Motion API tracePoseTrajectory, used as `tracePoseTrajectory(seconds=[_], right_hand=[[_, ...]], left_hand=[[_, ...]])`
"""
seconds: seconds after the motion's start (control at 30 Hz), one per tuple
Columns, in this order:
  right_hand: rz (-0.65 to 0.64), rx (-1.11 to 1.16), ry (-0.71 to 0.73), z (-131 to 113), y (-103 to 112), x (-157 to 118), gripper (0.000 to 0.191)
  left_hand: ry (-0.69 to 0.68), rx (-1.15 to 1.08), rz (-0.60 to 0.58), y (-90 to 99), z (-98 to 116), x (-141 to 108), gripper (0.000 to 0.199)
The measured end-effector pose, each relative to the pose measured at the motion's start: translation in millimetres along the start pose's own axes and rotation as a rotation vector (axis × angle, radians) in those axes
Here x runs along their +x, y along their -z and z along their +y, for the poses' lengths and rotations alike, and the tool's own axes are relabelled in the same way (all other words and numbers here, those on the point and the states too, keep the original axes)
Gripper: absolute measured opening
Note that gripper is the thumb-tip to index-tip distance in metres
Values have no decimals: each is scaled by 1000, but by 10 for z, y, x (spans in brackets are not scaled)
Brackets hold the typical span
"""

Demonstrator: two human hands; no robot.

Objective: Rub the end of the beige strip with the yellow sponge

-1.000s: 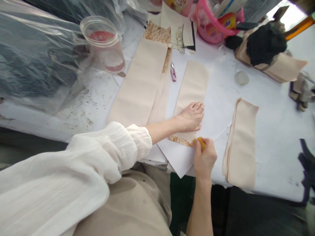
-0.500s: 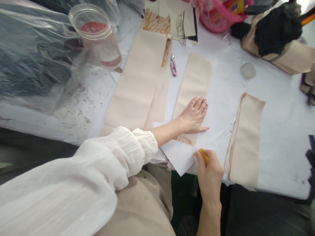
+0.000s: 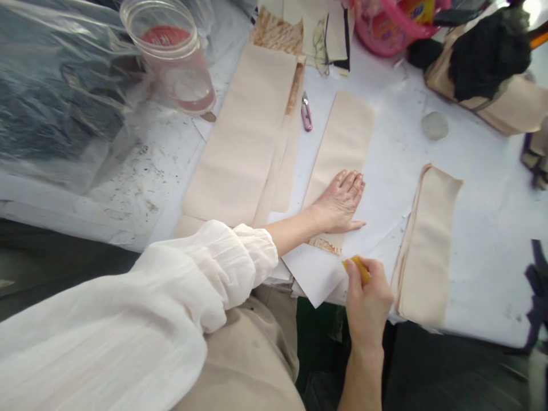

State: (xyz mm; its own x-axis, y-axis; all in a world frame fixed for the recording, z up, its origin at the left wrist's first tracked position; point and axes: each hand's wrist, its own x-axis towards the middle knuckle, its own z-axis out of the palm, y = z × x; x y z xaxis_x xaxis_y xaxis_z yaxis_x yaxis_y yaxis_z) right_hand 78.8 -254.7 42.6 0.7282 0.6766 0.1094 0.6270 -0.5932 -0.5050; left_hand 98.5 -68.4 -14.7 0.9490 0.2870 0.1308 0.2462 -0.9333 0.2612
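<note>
My left hand (image 3: pixel 340 202) lies flat, fingers stretched out, on a beige strip (image 3: pixel 346 131) with a brown-mottled lower end (image 3: pixel 325 245). Under that end a sheet of white paper (image 3: pixel 314 277) sticks out over the table's front edge. My right hand (image 3: pixel 368 291) pinches a small yellow piece (image 3: pixel 361 270) just right of the strip's lower end, apart from it. Left of the strip lie larger beige pieces (image 3: pixel 248 131), one overlapping another. To the right is a stack of folded beige pieces (image 3: pixel 432 251).
Pink snips (image 3: pixel 306 113) lie between the beige pieces. A plastic jar (image 3: pixel 175 63) and a plastic-wrapped bundle (image 3: pixel 60 97) stand at the left. Farther back are glasses (image 3: pixel 320 48), a pink basket (image 3: pixel 381 28), a round disc (image 3: pixel 434 125) and a black cloth (image 3: pixel 488 57).
The view has shifted slightly, so the objects at the back appear a little farther right. My left hand stays flat on the strip, and my right hand still holds the yellow piece.
</note>
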Motion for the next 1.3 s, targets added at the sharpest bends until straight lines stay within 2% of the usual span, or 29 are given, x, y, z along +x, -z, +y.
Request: tracePoseTrajectory(seconds=[0.1, 0.2, 0.3, 0.33, 0.4, 0.5, 0.6, 0.7, 0.8, 0.87, 1.0, 1.13, 1.2, 1.3], right_hand=[[88, -3, 23, 3, -74, 146, 21], [-1, -43, 77, 25, -134, 149, 21], [-99, -48, 55, 36, -55, 41, 20], [-97, -44, 36, 33, -18, 26, 20], [-27, -40, 4, 20, 23, 57, 20], [64, -48, 34, 6, -31, 182, 24], [-25, -72, 66, 22, -84, 186, 25], [-118, -58, 54, 48, 0, 62, 23], [-20, -21, 16, 57, 79, 38, 20], [56, -13, 24, 62, 44, 104, 21], [-20, -21, 87, 81, -90, 158, 19], [-109, -56, 72, 70, -9, 54, 18], [-78, -56, 49, 45, 38, 66, 18], [6, -42, 59, 20, -1, 151, 22]], left_hand=[[2, 4, 17, -16, 1, 3, 98], [1, 12, 25, -26, 2, 9, 99], [-1, 10, 10, -22, 1, 14, 99], [0, 8, 3, -21, 1, 14, 99], [1, 8, -4, -21, -1, 12, 99], [0, 12, 17, -26, -1, 7, 99], [0, 13, 20, -23, -1, 3, 98], [-3, -1, 7, -16, -2, 5, 98], [-3, -15, 10, -17, -5, 7, 97], [-1, -18, 7, -19, -5, 8, 97], [1, -12, 1, -13, -5, 5, 97], [0, -10, -8, 1, -4, 4, 98], [4, -7, -11, 6, -3, 5, 98], [6, -4, -18, 9, -1, 5, 97]])
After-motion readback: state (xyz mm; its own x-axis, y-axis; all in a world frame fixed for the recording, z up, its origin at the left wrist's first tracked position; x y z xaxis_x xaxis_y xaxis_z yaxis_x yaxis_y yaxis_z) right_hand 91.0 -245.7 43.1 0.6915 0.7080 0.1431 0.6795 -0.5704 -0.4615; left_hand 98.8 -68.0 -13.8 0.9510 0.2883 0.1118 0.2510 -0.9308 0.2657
